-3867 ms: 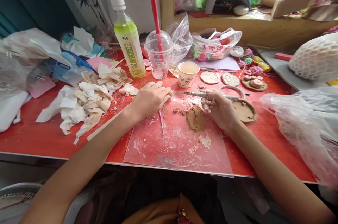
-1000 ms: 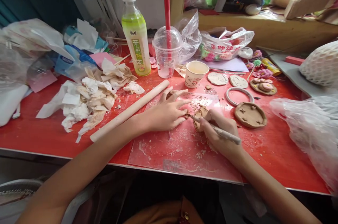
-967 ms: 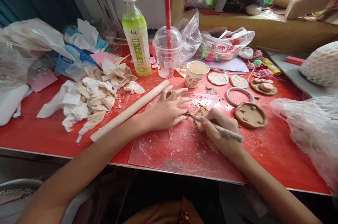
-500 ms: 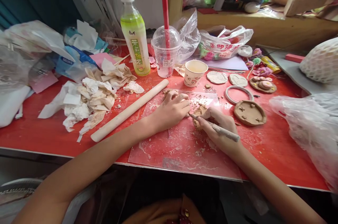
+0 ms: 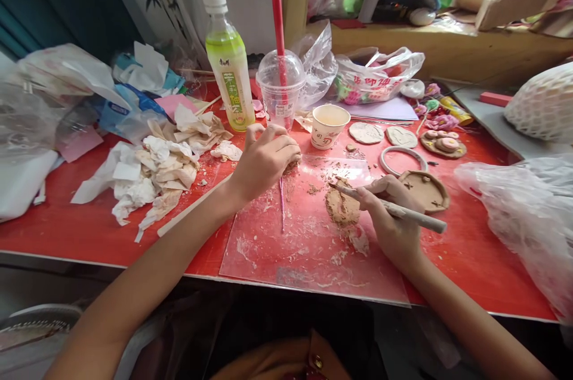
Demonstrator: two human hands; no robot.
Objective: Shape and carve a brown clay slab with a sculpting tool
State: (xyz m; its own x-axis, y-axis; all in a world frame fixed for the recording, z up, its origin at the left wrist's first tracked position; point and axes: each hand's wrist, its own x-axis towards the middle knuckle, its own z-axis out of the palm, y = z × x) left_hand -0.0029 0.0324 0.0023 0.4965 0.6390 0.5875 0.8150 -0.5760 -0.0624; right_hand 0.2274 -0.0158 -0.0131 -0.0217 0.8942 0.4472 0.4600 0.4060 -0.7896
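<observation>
My right hand (image 5: 394,213) grips a grey, clay-smeared pen-shaped tool (image 5: 414,216) with a dark pointed tip. The tip hovers at the upper edge of a flat, rough-edged piece of brown clay (image 5: 342,208), which lies on a clear plastic sheet (image 5: 255,249). Over at the sheet's far left edge, my left hand (image 5: 268,159) has its fingers bent down and together on a small brown clay lump (image 5: 293,161), mostly hidden beneath them. A thin pink stick (image 5: 282,207) lies just below that hand.
A rolling pin (image 5: 192,208) lies under my left forearm. Behind stand a paper cup (image 5: 330,127), a domed plastic cup (image 5: 281,85) and a drink bottle (image 5: 229,76). Crumpled tissues (image 5: 156,174) are left; a round clay dish (image 5: 425,192) and a ring (image 5: 403,159) are right.
My left hand has moved left and away from me, from beside the tool tip to the clay lump. My right hand has shifted slightly right with the tool, uncovering the flat clay.
</observation>
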